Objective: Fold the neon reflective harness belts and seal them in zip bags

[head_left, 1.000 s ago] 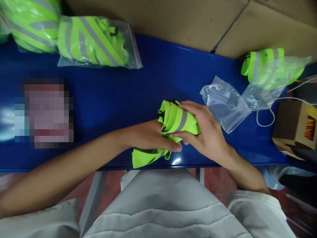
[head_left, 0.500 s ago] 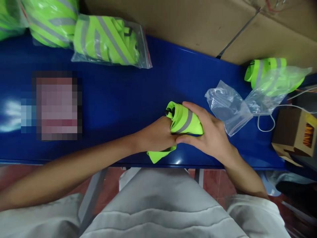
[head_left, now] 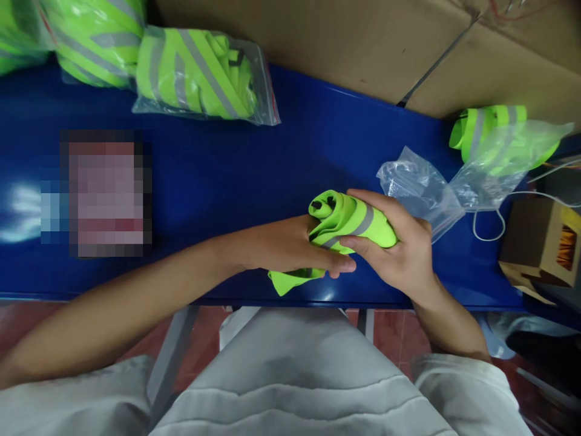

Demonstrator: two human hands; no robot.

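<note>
A rolled neon yellow-green reflective vest (head_left: 351,219) with grey stripes is between my two hands, above the table's front half. My right hand (head_left: 403,245) wraps its right end, thumb in front and fingers behind. My left hand (head_left: 302,243) is closed against its left side, and the roll hides most of its fingers. Out from beneath my left hand pokes a loose corner of the same fabric. Just beyond my right hand lies a clear plastic bag (head_left: 417,181), crumpled on the blue table (head_left: 218,175).
Bagged vests (head_left: 195,75) line the back left. Another rolled vest (head_left: 485,130) rests at the right, partly under clear plastic. Cardboard boxes (head_left: 340,48) stand behind the table. An open small carton (head_left: 535,236) and a white cord (head_left: 489,233) are at the right. A blurred-out item (head_left: 109,194) lies left.
The vest roll and my right hand have shifted slightly right. My right thumb has moved up onto the roll, and my left hand has slid right, so its fingertips now show below the roll.
</note>
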